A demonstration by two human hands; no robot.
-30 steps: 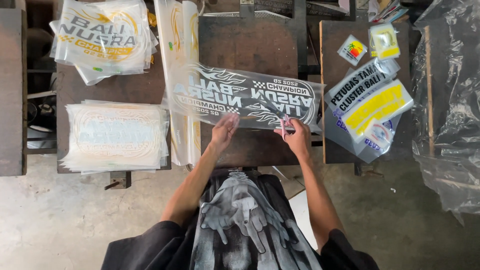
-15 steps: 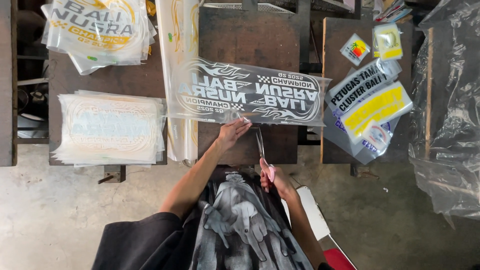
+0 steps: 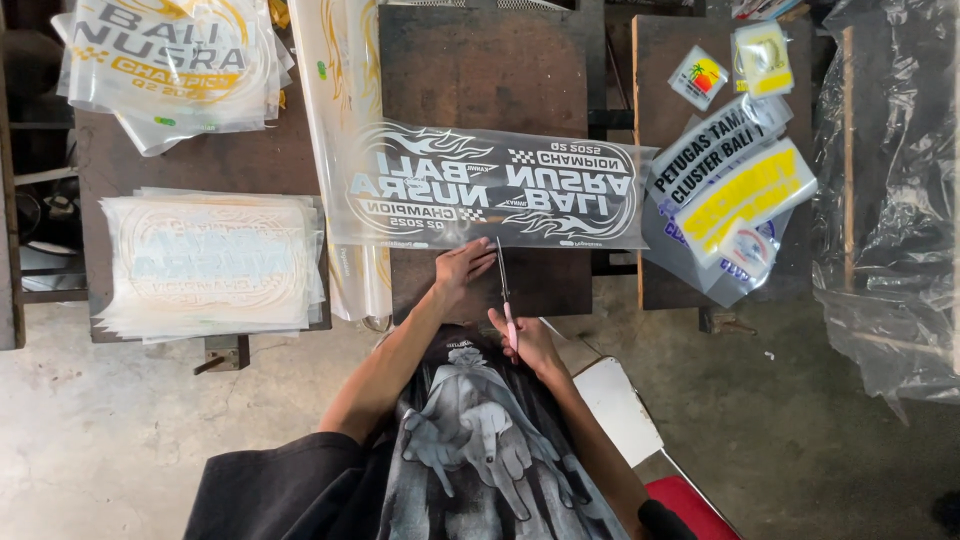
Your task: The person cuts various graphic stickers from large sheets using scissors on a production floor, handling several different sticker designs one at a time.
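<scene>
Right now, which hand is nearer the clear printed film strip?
Left. The left hand touches the printed film strip at its near edge; the right hand sits farther back, holding scissors.

The clear printed film lies flat across the dark tabletop. The pink-handled scissors point upright, their blades at its near edge.

There is a single view, from a camera worn on the person's head. It looks almost straight down over the chest and forearms onto the dark table, with the person's body at the bottom edge and the far side of the table at the top. It sits high enough to take in the whole table, the neighbouring surfaces to either side and the concrete floor below. No second view shares the scene.
</scene>
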